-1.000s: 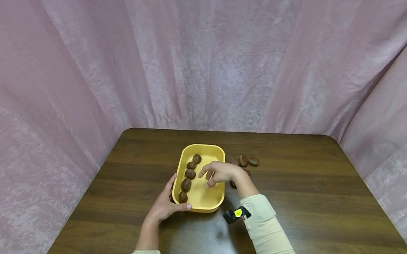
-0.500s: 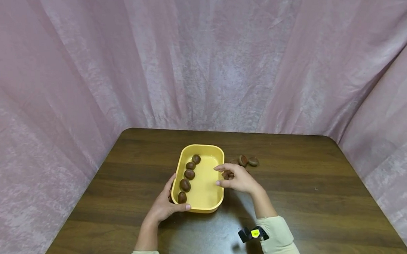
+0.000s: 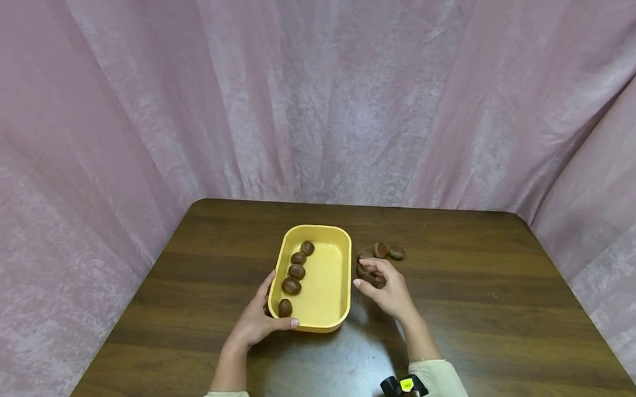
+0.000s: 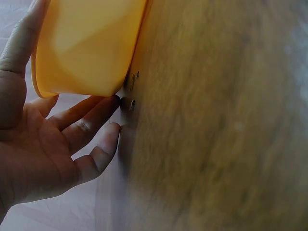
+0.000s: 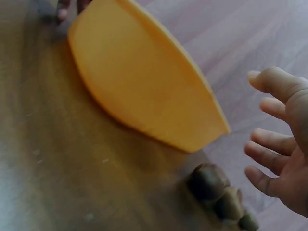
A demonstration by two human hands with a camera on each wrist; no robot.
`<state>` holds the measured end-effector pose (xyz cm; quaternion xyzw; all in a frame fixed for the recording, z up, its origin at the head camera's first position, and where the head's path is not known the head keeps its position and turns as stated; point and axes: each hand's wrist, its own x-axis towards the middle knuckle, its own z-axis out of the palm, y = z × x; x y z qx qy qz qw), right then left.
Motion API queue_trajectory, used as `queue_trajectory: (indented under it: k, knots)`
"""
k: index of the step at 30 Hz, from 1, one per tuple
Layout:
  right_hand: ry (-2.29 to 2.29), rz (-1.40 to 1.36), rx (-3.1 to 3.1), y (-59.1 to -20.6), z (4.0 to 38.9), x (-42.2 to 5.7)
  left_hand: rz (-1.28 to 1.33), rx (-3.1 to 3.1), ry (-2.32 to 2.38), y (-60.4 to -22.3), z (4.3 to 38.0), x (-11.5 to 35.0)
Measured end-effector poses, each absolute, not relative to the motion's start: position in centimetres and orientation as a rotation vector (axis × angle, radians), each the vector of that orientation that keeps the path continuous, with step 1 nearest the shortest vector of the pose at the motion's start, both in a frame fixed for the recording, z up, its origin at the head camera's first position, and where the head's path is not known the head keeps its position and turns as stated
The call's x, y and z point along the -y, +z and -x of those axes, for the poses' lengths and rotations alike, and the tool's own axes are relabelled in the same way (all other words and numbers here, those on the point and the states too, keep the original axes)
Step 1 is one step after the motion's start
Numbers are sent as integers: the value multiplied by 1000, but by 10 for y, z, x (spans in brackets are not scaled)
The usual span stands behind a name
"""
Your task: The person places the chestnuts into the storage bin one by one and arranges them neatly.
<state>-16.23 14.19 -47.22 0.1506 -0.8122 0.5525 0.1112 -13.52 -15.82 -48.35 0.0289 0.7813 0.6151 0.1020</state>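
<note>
A yellow rectangular box [image 3: 327,280] stands on the table, with several brown chestnuts [image 3: 292,286] in a row along its left inner side. My left hand [image 3: 256,323] holds the box's near-left corner, thumb on the near rim and fingers along the left wall. In the left wrist view, the fingers [image 4: 82,129] reach under the box's outer wall [image 4: 91,48]. Right of the box, my right hand [image 3: 392,292] hovers over loose chestnuts [image 3: 380,250], partly hiding some. The right wrist view shows its fingers [image 5: 269,156] spread, holding nothing, beside the chestnuts [image 5: 208,182].
The wooden table [image 3: 485,309] extends widely to both sides of the box. A pink curtain [image 3: 315,105] hangs behind and around it. A dark object shows at the box's left wall behind my left fingers, too covered to tell.
My right hand has moved right, from above the inside of the box to over the loose chestnuts. One chestnut in the row has turned slightly. My left hand stays on the box.
</note>
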Motion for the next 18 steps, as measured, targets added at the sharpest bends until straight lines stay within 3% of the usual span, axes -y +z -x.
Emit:
queue_trajectory:
  k: [18]
  knots:
    - [1644, 115, 2301, -513, 153, -135, -57, -2323, 1779, -481, 135, 158]
